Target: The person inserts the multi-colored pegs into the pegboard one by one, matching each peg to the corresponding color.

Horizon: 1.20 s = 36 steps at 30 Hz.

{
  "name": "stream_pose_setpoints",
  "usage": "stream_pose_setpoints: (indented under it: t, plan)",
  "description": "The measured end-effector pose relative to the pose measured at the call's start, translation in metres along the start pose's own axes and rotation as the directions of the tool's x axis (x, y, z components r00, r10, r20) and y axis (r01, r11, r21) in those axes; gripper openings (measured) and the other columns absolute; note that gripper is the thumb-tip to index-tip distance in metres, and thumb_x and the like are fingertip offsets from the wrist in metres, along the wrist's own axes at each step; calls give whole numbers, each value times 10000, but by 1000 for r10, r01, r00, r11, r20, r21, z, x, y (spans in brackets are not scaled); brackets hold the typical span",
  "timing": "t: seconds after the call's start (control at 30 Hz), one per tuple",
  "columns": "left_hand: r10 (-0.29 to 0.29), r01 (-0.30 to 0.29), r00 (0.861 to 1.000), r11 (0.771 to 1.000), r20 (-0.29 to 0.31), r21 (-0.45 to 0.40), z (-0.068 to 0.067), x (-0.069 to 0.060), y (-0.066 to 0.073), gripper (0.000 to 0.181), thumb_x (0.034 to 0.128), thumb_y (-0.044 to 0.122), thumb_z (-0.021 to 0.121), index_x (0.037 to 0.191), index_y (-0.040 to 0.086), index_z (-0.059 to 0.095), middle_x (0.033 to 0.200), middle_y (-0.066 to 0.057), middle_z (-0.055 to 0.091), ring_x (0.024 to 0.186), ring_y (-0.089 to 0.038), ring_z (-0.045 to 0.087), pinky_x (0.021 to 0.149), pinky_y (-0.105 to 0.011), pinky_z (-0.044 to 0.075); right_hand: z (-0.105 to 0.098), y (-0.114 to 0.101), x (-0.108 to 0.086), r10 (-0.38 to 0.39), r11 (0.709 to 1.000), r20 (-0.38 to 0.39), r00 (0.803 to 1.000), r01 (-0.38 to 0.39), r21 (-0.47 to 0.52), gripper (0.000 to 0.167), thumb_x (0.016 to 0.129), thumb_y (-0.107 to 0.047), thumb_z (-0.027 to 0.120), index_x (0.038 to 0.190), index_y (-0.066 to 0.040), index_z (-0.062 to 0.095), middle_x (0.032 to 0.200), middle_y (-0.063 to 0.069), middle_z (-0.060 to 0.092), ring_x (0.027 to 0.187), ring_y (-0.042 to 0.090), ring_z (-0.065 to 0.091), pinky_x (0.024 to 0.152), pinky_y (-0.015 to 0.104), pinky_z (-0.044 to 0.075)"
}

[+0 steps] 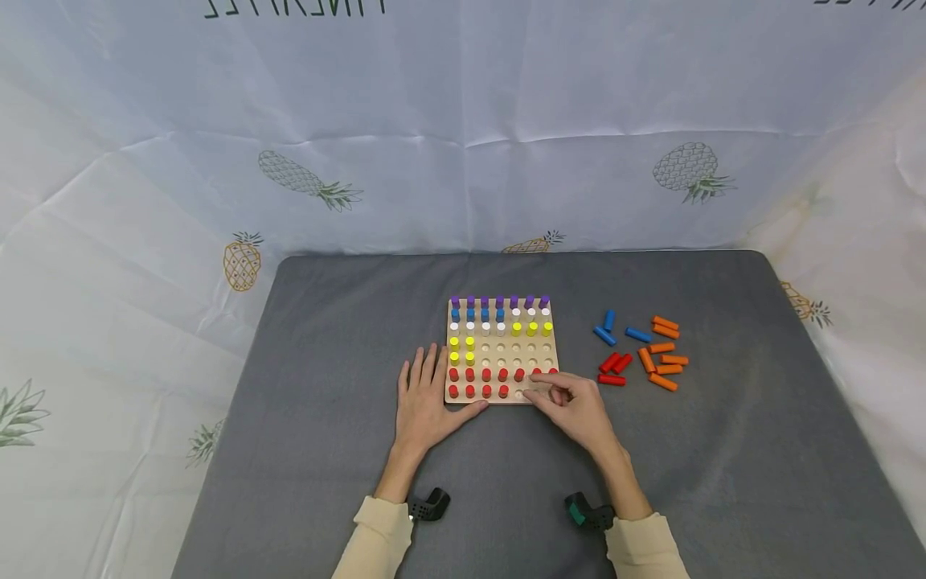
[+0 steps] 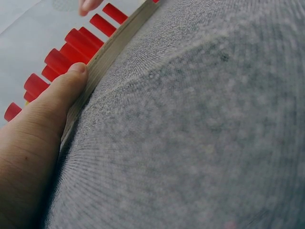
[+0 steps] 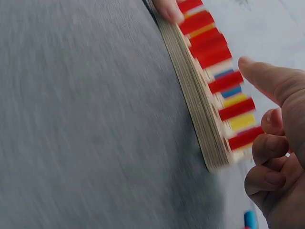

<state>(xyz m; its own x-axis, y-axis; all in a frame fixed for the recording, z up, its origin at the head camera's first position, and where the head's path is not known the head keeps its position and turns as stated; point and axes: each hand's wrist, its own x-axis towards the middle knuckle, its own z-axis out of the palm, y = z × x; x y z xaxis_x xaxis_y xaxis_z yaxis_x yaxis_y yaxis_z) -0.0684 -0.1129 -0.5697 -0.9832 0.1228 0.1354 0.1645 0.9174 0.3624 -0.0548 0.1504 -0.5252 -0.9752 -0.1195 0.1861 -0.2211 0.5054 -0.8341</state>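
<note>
A wooden peg board (image 1: 501,355) lies on the grey cloth. Purple, blue, white and yellow pegs stand in its back rows, red pegs (image 1: 487,392) in the two front rows. My left hand (image 1: 422,404) lies flat beside the board's left edge, fingers straight. Its thumb (image 2: 71,81) touches the front edge. Over the front right of the board hovers my right hand (image 1: 575,408), thumb and index tips apart with no peg visible between them. In the right wrist view, the other fingers (image 3: 268,148) are loosely bent, and red pegs (image 3: 226,82) stand just past the thumb.
Right of the board lie loose red pegs (image 1: 612,379), blue pegs (image 1: 604,335) and several orange pegs (image 1: 661,383). Bare holes (image 1: 517,348) show in the board's middle rows. A pineapple-print cloth (image 1: 463,185) hangs behind the grey table surface (image 1: 362,322).
</note>
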Motion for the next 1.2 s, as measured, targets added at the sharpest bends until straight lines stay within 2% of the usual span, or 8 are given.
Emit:
stream_pose_setpoints:
  t: [0.23,0.37,0.57,0.7,0.83,1.03,1.2]
  plan:
    - [-7,7,1000,1000,7,-21,0,1,0,1192,721,820,667,1626,143,289,1664,-130,354,1570,-357,272,1279,-586,182,-25,15,-1,-32,998,-17,999,31,-47,191,823,-113,851,1008,-82,811,585,-68,383,506,-3,298,453,202,270]
    - [-6,6,1000,1000,6,-18,0,0,0,1189,724,825,660,1624,140,293,1662,-133,358,1568,-360,274,1276,-589,187,-41,23,-3,-11,997,0,1000,11,-75,221,827,-117,849,1039,-79,803,588,-71,395,503,5,318,454,216,297]
    - [11,-11,1000,1000,-16,-25,1,0,-1,1215,739,952,484,1617,130,312,1648,-146,379,1555,-373,294,1264,-600,205,-66,38,-6,67,988,61,996,-58,-142,237,841,-128,838,1069,-77,796,590,-62,410,502,27,356,464,220,309]
    - [-2,2,1000,1000,8,-22,0,0,0,1211,733,914,556,1628,145,284,1663,-136,354,1571,-360,268,1278,-590,181,-80,46,-6,139,972,74,988,-122,-199,248,861,-165,827,1085,-65,792,588,-40,403,492,46,348,458,228,295]
    - [-12,12,1000,1000,23,-9,-1,0,1,1204,716,825,668,1630,147,277,1669,-128,346,1577,-353,260,1284,-585,173,-88,52,-5,189,949,68,980,-164,-270,260,867,-199,827,1082,-57,791,588,-34,406,493,53,342,462,227,283]
    - [-9,9,1000,1000,13,-7,0,0,1,1199,716,816,674,1626,136,289,1663,-130,357,1572,-355,272,1279,-586,186,-93,54,-1,196,915,80,977,-152,-374,259,860,-211,830,1051,-42,782,582,-40,419,500,57,338,479,225,270]
    - [-9,9,1000,1000,7,-19,1,0,0,1201,717,818,675,1631,147,276,1670,-119,345,1577,-344,265,1281,-572,180,-94,54,2,214,900,115,970,-150,-409,281,882,-228,806,1086,-38,777,571,-53,419,484,56,342,476,214,264]
